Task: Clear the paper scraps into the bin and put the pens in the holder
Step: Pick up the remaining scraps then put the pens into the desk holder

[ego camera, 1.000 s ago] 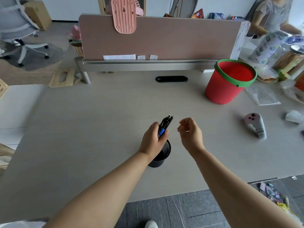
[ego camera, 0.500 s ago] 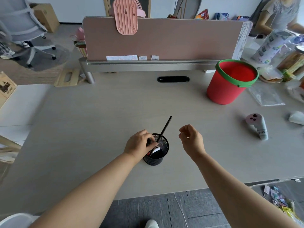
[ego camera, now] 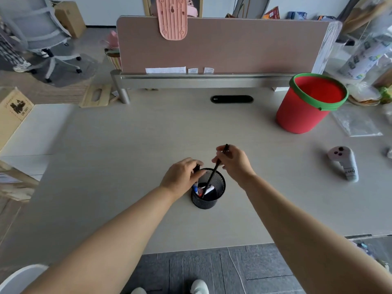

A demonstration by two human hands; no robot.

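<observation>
**Seating a pen.** A thin black pen (ego camera: 213, 174) is pinched near its top by the right hand (ego camera: 233, 162). Its lower end is inside the black wire-mesh cylindrical holder (ego camera: 209, 201), which stands near the front of the pale wood-grain desk (ego camera: 127, 145). The left hand (ego camera: 182, 175) is curled at the holder's rim; whether rim or pen tops are clamped cannot be told. The holder is best steadied and the pen lowered to the base before release. The red plastic bin with green rim (ego camera: 301, 117) stands well apart. Print on the cardboard box (ego camera: 12, 111) is too small to be read.
</observation>
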